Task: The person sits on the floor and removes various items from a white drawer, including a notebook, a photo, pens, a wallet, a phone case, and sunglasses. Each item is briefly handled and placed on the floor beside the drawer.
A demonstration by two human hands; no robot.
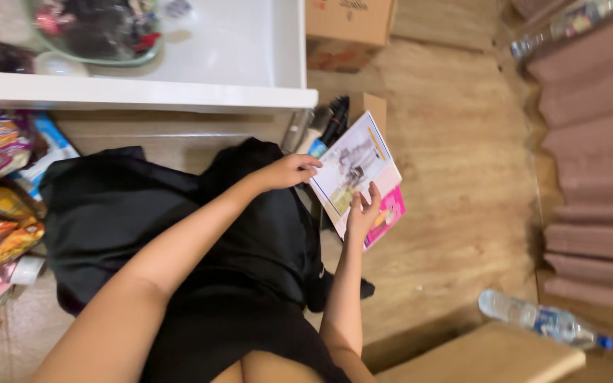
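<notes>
1. Floor (455, 142) – wooden; the person sits on it in black clothing (250, 241), beside a white shelf (143, 92).
2. Booklets (356, 174) – a white illustrated one on top, a pink one (390, 213) under it. The stack lies forward of both hands, its long axis running diagonally from upper right to lower left.
3. Left hand (292, 170) – fingers curled onto the stack's upper-left edge, gripping it.
4. Right hand (363, 213) – partly open, fingers pinching the lower edge. Both hands touch the stack; neither is nearer.
5. Bottle (544, 320) – lies well apart, lower right.
</notes>
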